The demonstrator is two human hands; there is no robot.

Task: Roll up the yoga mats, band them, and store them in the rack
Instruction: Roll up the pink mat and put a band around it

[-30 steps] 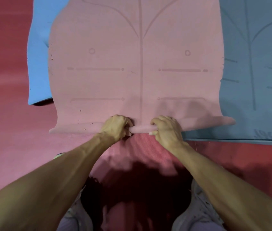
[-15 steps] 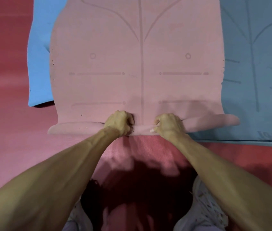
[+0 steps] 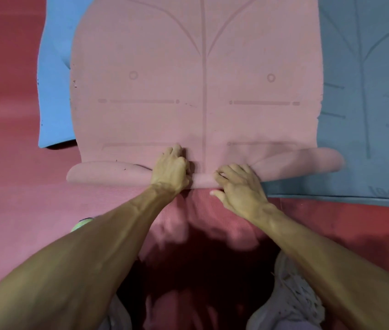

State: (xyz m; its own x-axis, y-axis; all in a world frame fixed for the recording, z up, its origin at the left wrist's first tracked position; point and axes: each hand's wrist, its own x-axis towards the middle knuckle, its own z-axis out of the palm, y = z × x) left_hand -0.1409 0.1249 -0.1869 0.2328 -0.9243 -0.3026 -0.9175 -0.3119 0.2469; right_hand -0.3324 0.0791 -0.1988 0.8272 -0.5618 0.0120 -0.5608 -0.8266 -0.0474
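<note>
A pink yoga mat (image 3: 195, 96) with printed alignment lines lies flat ahead of me, its near end turned into a thin roll (image 3: 107, 173) that spans the mat's width. My left hand (image 3: 170, 171) curls over the roll just left of the centre line, fingers tucked over its far side. My right hand (image 3: 238, 186) grips the roll just right of centre, thumb on the near side. The right end of the roll looks blurred.
A light blue mat (image 3: 54, 96) lies partly under the pink one on the left. A dark grey-blue mat (image 3: 367, 115) lies on the right. Red flooring mats (image 3: 10, 163) cover the ground. My shoes (image 3: 291, 296) show at the bottom edge.
The roll has grown thicker and moved away from me along the mat. Both hands have shifted forward over it, the left reaching further over the top.
</note>
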